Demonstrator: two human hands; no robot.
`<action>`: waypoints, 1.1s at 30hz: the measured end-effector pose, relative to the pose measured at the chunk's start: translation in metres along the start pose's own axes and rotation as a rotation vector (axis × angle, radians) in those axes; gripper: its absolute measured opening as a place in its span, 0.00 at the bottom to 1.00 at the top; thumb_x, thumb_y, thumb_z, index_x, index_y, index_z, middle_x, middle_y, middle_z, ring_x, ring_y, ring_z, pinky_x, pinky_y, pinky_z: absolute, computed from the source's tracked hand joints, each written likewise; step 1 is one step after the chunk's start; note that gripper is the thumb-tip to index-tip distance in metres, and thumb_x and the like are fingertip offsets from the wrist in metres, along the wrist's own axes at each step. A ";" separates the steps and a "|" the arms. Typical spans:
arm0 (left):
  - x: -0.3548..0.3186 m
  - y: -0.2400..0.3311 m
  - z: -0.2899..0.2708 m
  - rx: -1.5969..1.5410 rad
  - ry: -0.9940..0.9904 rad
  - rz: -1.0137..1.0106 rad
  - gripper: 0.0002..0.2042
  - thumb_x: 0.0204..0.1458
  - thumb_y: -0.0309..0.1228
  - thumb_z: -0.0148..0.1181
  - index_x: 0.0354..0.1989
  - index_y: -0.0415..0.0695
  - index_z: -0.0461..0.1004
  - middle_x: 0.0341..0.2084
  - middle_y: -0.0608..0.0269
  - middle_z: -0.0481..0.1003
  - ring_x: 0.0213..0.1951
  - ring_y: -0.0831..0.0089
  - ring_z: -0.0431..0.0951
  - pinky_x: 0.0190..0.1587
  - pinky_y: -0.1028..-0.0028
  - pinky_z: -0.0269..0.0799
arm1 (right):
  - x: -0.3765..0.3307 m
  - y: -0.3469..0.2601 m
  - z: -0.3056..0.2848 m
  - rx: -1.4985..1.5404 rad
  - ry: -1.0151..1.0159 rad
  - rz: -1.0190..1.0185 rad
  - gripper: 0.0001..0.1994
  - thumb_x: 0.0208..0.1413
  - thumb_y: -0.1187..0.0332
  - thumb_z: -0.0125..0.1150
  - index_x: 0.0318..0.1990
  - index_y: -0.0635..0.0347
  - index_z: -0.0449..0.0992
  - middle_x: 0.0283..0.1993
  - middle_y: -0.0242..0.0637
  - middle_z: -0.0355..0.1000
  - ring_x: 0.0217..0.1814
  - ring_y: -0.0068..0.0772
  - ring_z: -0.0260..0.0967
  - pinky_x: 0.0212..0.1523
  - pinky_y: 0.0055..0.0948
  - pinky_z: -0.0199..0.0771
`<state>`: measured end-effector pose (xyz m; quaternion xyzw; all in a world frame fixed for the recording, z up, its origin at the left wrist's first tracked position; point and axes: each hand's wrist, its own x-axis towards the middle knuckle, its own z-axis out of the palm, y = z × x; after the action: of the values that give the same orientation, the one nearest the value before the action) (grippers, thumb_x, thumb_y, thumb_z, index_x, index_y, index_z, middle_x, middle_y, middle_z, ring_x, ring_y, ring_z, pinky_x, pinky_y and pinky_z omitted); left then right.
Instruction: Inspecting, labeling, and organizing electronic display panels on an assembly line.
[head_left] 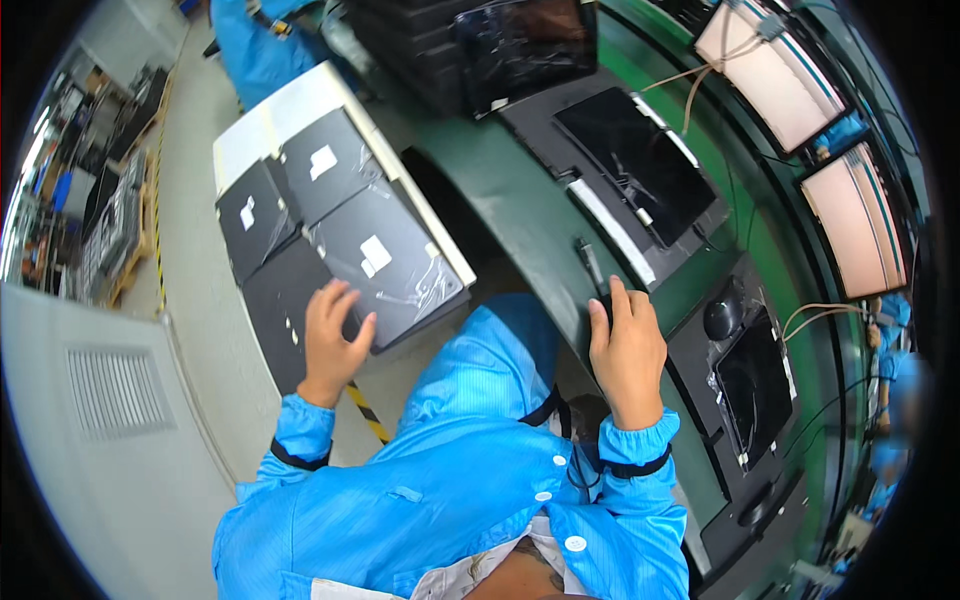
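Note:
My left hand (335,338) is over the near edge of the stacked dark panels, its thumb and fingers spread, with nothing seen in it. Beneath and beyond it lie flat dark-grey panels (345,235) with clear film and white labels. At the edge of the green workbench, my right hand (630,352) has its fingers stretched forward and thumb apart. A dark pen-like tool (591,264) lies just ahead, its near end close to the thumb and index fingertip; whether they touch it is hard to see.
The panels rest on a white table (240,150). Glossy black screens (640,160) (757,390) lie on the green workbench (490,185), beside a black mouse (724,312). Two lit monitors (775,70) (855,220) with cables stand behind. A person in blue (250,55) is at the far left.

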<state>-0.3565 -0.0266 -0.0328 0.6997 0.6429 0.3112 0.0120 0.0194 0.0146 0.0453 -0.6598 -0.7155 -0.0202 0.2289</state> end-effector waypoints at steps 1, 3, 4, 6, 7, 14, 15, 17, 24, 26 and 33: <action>-0.009 -0.009 -0.006 0.071 -0.001 -0.033 0.26 0.48 0.32 0.73 0.56 0.39 0.75 0.60 0.49 0.71 0.65 0.48 0.69 0.67 0.51 0.61 | 0.000 0.001 0.007 -0.015 0.005 -0.030 0.17 0.62 0.62 0.64 0.54 0.62 0.77 0.43 0.44 0.72 0.42 0.48 0.75 0.36 0.43 0.76; -0.020 -0.022 -0.012 0.114 -0.098 -0.148 0.42 0.45 0.45 0.77 0.67 0.40 0.66 0.67 0.48 0.65 0.72 0.47 0.59 0.73 0.42 0.46 | -0.002 0.001 0.014 -0.048 0.003 -0.019 0.18 0.62 0.61 0.64 0.53 0.62 0.78 0.42 0.43 0.72 0.41 0.48 0.75 0.35 0.43 0.76; -0.025 -0.024 -0.012 0.111 -0.083 -0.136 0.42 0.45 0.45 0.77 0.67 0.40 0.66 0.67 0.48 0.65 0.72 0.47 0.59 0.73 0.42 0.46 | -0.003 0.001 0.015 -0.070 -0.006 0.024 0.18 0.62 0.60 0.65 0.53 0.62 0.79 0.42 0.43 0.72 0.40 0.47 0.75 0.35 0.43 0.76; -0.029 -0.027 -0.009 0.167 -0.205 -0.133 0.50 0.42 0.58 0.75 0.68 0.36 0.64 0.67 0.42 0.62 0.73 0.44 0.55 0.73 0.38 0.42 | -0.006 -0.001 0.017 -0.057 0.003 -0.001 0.16 0.62 0.60 0.65 0.50 0.63 0.80 0.40 0.41 0.71 0.39 0.46 0.75 0.35 0.42 0.76; -0.029 -0.027 -0.006 0.182 -0.267 -0.118 0.57 0.38 0.67 0.72 0.70 0.35 0.62 0.69 0.37 0.59 0.75 0.42 0.51 0.73 0.36 0.37 | -0.008 -0.002 0.018 -0.077 0.006 -0.012 0.16 0.62 0.60 0.65 0.49 0.63 0.81 0.39 0.41 0.71 0.39 0.46 0.75 0.34 0.42 0.76; -0.014 -0.025 0.008 0.094 -0.303 -0.076 0.64 0.31 0.67 0.76 0.74 0.37 0.56 0.74 0.33 0.46 0.76 0.36 0.43 0.74 0.38 0.37 | -0.005 -0.010 0.023 -0.182 0.125 -0.138 0.10 0.60 0.63 0.67 0.41 0.61 0.83 0.32 0.39 0.70 0.34 0.43 0.75 0.30 0.40 0.74; -0.011 -0.025 0.009 0.061 -0.304 -0.048 0.64 0.30 0.65 0.77 0.74 0.39 0.56 0.75 0.33 0.43 0.76 0.34 0.41 0.73 0.36 0.36 | -0.005 -0.014 0.021 -0.133 0.098 -0.136 0.09 0.59 0.64 0.67 0.39 0.60 0.82 0.30 0.38 0.70 0.32 0.44 0.74 0.29 0.41 0.73; -0.003 -0.028 0.012 0.049 -0.295 0.018 0.63 0.31 0.64 0.78 0.74 0.40 0.56 0.75 0.33 0.43 0.76 0.35 0.41 0.73 0.34 0.36 | -0.006 -0.024 0.018 -0.001 0.105 -0.168 0.07 0.56 0.67 0.71 0.37 0.59 0.80 0.24 0.35 0.70 0.22 0.39 0.72 0.23 0.37 0.69; 0.005 -0.036 0.023 -0.040 -0.283 0.206 0.45 0.36 0.49 0.79 0.65 0.41 0.70 0.67 0.44 0.62 0.73 0.46 0.56 0.74 0.37 0.39 | 0.003 -0.108 0.076 0.903 -0.284 -0.127 0.08 0.58 0.71 0.70 0.40 0.63 0.77 0.25 0.37 0.75 0.25 0.23 0.74 0.26 0.26 0.71; 0.003 -0.038 0.025 -0.105 -0.267 0.206 0.42 0.36 0.47 0.79 0.62 0.41 0.73 0.64 0.46 0.67 0.72 0.47 0.60 0.74 0.37 0.41 | 0.021 -0.133 0.112 1.054 -0.337 -0.225 0.10 0.61 0.74 0.65 0.49 0.65 0.81 0.36 0.42 0.80 0.36 0.28 0.78 0.36 0.26 0.77; 0.001 -0.048 0.030 -0.170 -0.182 0.158 0.37 0.34 0.45 0.80 0.56 0.41 0.78 0.58 0.50 0.72 0.65 0.53 0.69 0.72 0.37 0.50 | 0.037 -0.191 0.200 1.077 -0.461 -0.131 0.07 0.61 0.71 0.64 0.42 0.65 0.82 0.35 0.40 0.80 0.31 0.24 0.75 0.32 0.25 0.75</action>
<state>-0.3858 -0.0059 -0.0764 0.7700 0.5534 0.2997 0.1049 -0.2234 0.0913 -0.0683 -0.3924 -0.6956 0.4759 0.3684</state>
